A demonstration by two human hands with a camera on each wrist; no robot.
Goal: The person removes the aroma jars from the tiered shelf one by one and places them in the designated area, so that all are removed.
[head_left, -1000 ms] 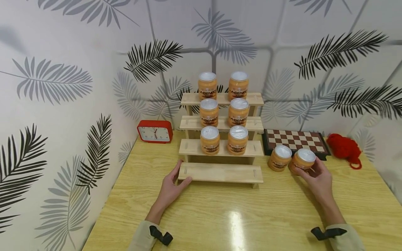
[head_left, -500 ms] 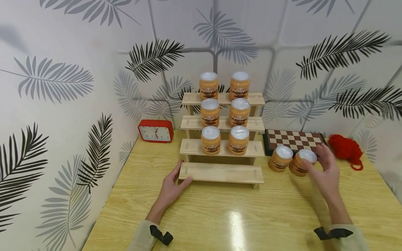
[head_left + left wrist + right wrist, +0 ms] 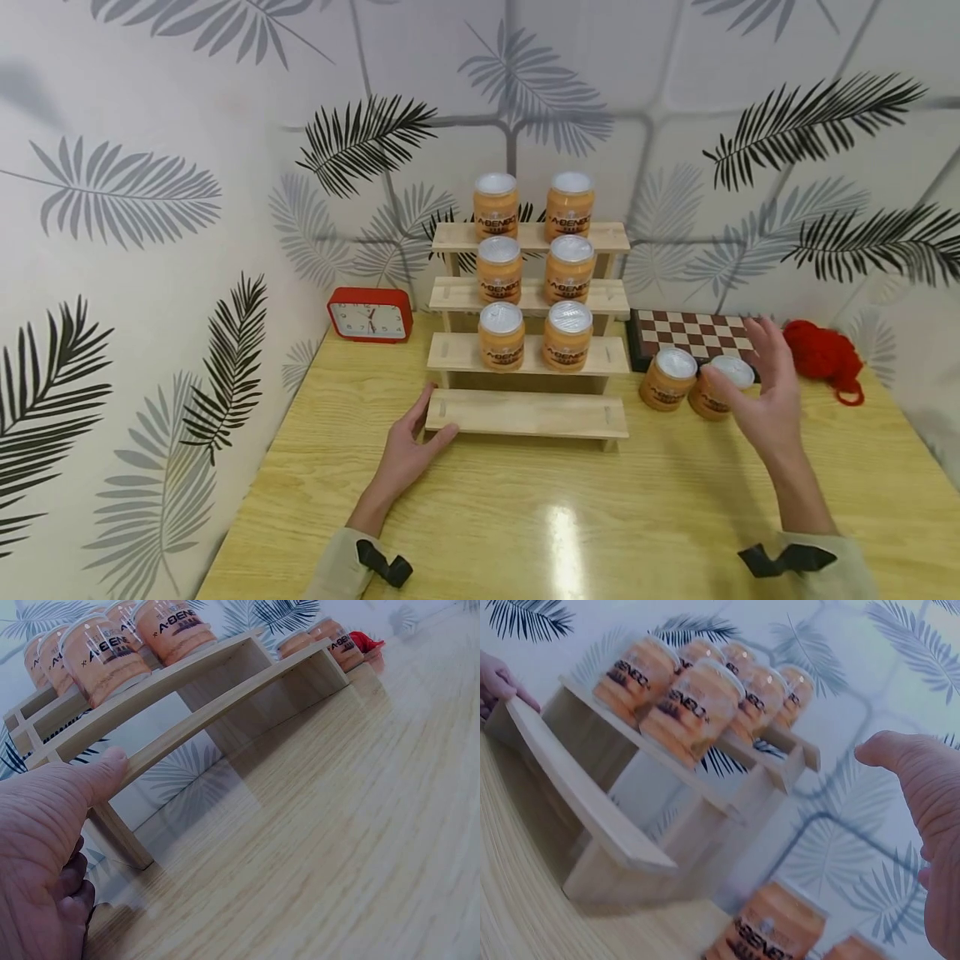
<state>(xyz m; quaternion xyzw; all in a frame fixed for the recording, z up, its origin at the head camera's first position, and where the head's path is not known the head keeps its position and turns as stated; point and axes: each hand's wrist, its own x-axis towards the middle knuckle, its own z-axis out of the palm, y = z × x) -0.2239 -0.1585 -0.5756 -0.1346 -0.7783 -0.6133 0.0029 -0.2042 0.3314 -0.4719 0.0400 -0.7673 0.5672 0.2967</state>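
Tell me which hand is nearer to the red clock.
Left. The left hand rests at the left end of the wooden rack's bottom step, below and a little right of the red clock. The right hand is far across the table, raised by two jars.

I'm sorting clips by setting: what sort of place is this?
Probably a staged tabletop set, not a shop: leaf-print backdrop walls, a tiered wooden rack of orange jars, and an unrelated clock and chessboard.
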